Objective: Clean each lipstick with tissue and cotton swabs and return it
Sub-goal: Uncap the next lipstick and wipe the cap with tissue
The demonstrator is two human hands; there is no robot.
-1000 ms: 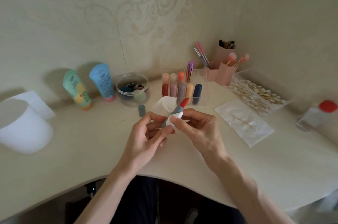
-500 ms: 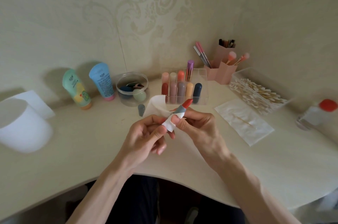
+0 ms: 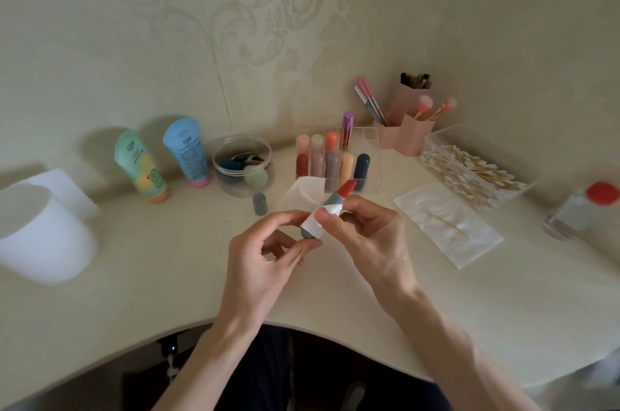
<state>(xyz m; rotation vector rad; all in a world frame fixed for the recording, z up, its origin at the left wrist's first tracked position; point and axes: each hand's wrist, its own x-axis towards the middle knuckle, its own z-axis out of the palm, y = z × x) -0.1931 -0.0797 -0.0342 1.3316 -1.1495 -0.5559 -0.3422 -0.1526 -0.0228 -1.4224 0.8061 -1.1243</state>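
Observation:
An open lipstick [image 3: 339,195] with a red bullet and grey-blue tube tilts up to the right above the desk. My left hand [image 3: 268,256] pinches its base between thumb and fingers. A piece of white tissue [image 3: 318,221] is wrapped round the tube, and my right hand [image 3: 365,236] pinches it there with thumb and fingers. The lipstick's grey cap [image 3: 260,203] stands on the desk behind my left hand. A clear organizer [image 3: 370,159] behind holds several more lipsticks. Cotton swabs fill a clear box [image 3: 476,172] at the right.
A spread tissue with one used swab [image 3: 446,226] lies right of my hands. At the back stand two tubes [image 3: 167,162], a clear jar of sponges [image 3: 243,165] and pink brush holders [image 3: 406,128]. A white tissue roll [image 3: 37,236] is at far left, a red-capped bottle [image 3: 583,209] at far right.
My hands have lifted the lipstick slightly and shifted it right. The tissue now sits wrapped lower round the tube, with my right thumb over it.

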